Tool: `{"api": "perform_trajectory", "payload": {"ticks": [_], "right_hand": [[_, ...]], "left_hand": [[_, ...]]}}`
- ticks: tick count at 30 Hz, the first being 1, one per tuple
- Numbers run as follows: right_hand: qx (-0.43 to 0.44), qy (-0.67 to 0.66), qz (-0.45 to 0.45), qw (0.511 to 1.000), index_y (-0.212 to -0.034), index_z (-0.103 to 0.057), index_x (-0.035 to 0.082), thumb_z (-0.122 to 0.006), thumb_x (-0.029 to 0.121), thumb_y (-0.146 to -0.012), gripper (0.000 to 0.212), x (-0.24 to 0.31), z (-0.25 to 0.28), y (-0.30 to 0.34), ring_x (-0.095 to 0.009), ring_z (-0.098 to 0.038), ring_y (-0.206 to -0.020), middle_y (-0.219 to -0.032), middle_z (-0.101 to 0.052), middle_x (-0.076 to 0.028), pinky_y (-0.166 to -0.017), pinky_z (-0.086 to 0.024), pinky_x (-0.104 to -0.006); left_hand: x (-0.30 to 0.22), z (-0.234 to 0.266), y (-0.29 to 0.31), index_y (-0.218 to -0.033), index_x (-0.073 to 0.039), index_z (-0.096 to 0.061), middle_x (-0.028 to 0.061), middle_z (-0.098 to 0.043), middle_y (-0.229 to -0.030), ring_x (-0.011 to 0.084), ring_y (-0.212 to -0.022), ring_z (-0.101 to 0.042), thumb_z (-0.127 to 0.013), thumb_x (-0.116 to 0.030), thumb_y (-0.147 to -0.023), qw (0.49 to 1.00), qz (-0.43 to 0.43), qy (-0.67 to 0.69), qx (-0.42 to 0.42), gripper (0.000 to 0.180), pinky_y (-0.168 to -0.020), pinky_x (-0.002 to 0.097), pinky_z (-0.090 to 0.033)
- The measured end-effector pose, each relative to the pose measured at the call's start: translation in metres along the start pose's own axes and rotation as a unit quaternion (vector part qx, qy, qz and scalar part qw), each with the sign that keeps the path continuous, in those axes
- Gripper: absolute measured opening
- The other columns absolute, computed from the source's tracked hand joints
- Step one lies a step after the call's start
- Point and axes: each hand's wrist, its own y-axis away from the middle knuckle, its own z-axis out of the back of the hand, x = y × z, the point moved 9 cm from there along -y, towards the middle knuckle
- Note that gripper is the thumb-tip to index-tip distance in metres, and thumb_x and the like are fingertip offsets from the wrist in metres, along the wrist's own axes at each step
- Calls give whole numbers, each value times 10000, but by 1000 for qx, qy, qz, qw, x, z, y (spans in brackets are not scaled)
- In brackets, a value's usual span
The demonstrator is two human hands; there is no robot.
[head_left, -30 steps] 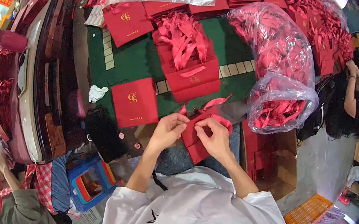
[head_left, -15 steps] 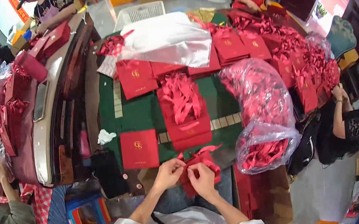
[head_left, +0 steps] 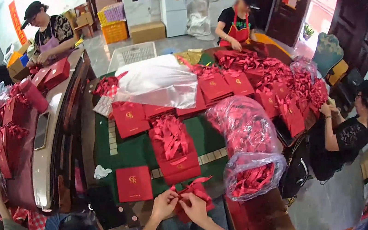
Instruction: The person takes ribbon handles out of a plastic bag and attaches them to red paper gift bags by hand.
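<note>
Close together at the table's near edge, my left hand (head_left: 164, 204) and my right hand (head_left: 194, 208) are both closed in a pinch on the red ribbon (head_left: 199, 181) of a small red gift bag (head_left: 203, 200). My fingers cover where the ribbon is gripped, and part of the bag. Just beyond them lies a red bag (head_left: 181, 169) with a heap of loose red ribbons (head_left: 171, 137) on it. To the left, a flat square red bag (head_left: 134, 184) with a gold emblem rests on the table. On the right stands a clear plastic sack (head_left: 249, 146) full of red ribboned pieces.
White plastic sheeting (head_left: 154, 84) covers part of the far side of the green table (head_left: 126, 154). Piles of ribboned red bags (head_left: 277, 81) extend along the right, where co-workers handle them. A crumpled white tissue (head_left: 102, 172) lies at left. Another table (head_left: 46, 165) holds a phone (head_left: 41, 131).
The view has tilted upward, showing more of the room and placing the table lower. My hands remain pinched together at the ribbon, with only slight finger movement.
</note>
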Motion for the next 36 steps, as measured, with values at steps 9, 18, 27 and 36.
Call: {"api": "perform_trajectory", "payload": {"ticks": [9, 18, 27, 36], "right_hand": [[63, 81, 34, 994, -970, -618, 59, -654, 121, -817, 169, 1, 4, 0, -330, -617, -812, -860, -616, -122, -702, -503, -424], [226, 205, 89, 948, -903, -663, 68, -564, 239, -891, 199, 3, 2, -36, -324, -592, -899, -884, -618, -102, -766, -485, -435], [385, -7, 10, 923, -833, -702, 36, -625, 307, -818, 282, -45, -29, -45, -310, -661, -763, -782, -677, -156, -665, -490, -409], [178, -152, 9, 972, -876, -676, 44, -600, 267, -897, 236, -25, -27, -49, -269, -658, -778, -824, -678, -126, -681, -486, -384]], "left_hand": [[-4, -6, 2, -905, -16, -665, 88, -692, -756, 125, -637, -654, -752, -216, -801, 999, 26, 46, 12, 242, -580, 279, -516], [-35, -8, 10, -913, -59, -637, 100, -670, -826, 210, -594, -628, -795, -207, -715, 998, -43, -51, -19, 293, -564, 324, -507], [-76, -9, 27, -853, -40, -667, 118, -613, -766, 283, -686, -621, -742, -80, -756, 971, -211, -112, -32, 129, -605, 356, -493], [-49, 11, 16, -807, -20, -598, 135, -641, -672, 265, -580, -630, -769, -173, -764, 995, -37, -71, -63, 233, -562, 341, -497]]}}
